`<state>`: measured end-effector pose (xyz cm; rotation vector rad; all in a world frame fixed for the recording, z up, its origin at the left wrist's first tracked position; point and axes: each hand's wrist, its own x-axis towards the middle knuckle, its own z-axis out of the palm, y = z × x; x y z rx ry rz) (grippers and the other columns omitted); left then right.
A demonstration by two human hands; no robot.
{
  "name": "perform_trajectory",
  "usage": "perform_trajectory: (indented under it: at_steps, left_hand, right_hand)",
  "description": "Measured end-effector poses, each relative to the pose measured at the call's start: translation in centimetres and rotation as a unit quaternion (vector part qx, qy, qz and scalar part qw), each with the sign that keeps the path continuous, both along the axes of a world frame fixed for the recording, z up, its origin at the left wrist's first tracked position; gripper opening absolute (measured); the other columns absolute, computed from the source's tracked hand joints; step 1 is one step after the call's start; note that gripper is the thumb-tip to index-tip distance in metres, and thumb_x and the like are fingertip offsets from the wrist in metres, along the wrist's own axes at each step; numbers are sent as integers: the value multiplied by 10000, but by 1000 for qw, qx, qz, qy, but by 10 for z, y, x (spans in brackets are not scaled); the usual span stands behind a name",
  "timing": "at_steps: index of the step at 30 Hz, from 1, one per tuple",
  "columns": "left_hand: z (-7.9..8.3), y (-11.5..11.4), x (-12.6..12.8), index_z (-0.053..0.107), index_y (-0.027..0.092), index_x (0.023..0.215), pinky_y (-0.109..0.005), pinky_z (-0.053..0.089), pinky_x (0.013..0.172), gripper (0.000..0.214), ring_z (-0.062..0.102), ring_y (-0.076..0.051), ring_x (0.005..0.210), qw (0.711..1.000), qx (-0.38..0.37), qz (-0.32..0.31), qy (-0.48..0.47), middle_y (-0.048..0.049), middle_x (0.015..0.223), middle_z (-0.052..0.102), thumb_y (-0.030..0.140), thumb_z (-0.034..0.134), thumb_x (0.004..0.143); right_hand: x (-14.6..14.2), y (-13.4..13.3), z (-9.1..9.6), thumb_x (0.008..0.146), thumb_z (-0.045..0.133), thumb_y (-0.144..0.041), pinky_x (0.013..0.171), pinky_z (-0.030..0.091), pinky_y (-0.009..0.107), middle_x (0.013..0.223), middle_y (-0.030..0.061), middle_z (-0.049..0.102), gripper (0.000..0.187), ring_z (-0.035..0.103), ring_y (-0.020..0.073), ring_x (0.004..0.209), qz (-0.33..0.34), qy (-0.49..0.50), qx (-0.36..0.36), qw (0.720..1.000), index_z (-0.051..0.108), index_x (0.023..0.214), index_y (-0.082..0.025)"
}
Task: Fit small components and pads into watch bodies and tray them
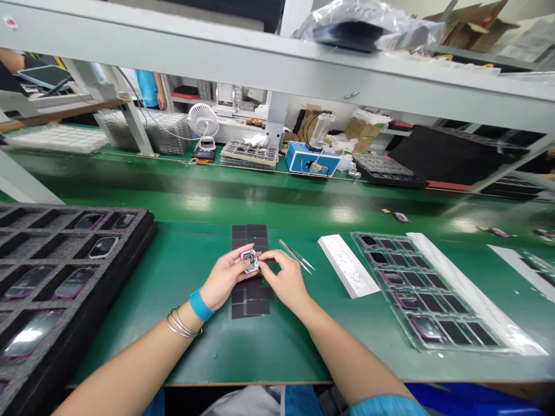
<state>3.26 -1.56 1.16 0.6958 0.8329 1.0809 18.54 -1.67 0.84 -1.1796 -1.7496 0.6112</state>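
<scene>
My left hand and my right hand meet above the green mat, both pinching a small square watch-like device with a silver, clear-edged case. Beneath them lies a sheet of black square pads, partly hidden by my hands. Steel tweezers rest just beyond my right hand. A blue wristband and silver bangles circle my left wrist.
A black foam tray holding glossy device screens lies at the left. To the right are a white strip and a clear compartment tray. A grey shelf crosses above; a co-worker's blue sleeve shows beyond.
</scene>
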Motion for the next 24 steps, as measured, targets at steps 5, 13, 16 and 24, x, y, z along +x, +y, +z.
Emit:
perform_trajectory:
  at_steps: [5, 13, 16, 24]
  left_hand:
    - [2, -1, 0, 606, 160, 1132, -400, 483, 914, 423, 640, -182, 892, 1000, -6, -2, -5, -89, 1019, 682, 148, 681, 716]
    - [2, 0, 0, 583, 159, 1172, -389, 482, 921, 450, 638, -181, 911, 1000, -12, -10, 0, -93, 1042, 677, 150, 667, 730]
    - [2, -1, -1, 577, 159, 1181, -394, 483, 920, 459, 641, -194, 924, 1000, -14, -11, 0, -102, 1059, 673, 152, 666, 731]
    - [5, -1, -4, 532, 147, 1232, -373, 505, 897, 528, 612, -265, 1039, 1000, -10, -15, 12, -159, 1207, 598, 174, 673, 724]
  right_hand:
    - [1, 1, 0, 750, 561, -169, 776, 489, 341, 846, 23, 674, 88, 621, 187, 812, 0, -11, 11, 1000, 626, 776, -224]
    - [-2, 1, -2, 750, 560, -155, 776, 481, 327, 841, 16, 672, 89, 620, 182, 823, 3, -13, 10, 1000, 616, 770, -221]
    - [6, 4, 2, 782, 550, -183, 789, 472, 330, 857, 19, 670, 87, 614, 182, 833, 0, -46, 23, 999, 619, 811, -226]
    - [80, 37, 9, 740, 672, -295, 742, 453, 341, 922, 87, 649, 194, 607, 232, 837, -164, -302, -84, 935, 631, 903, -198]
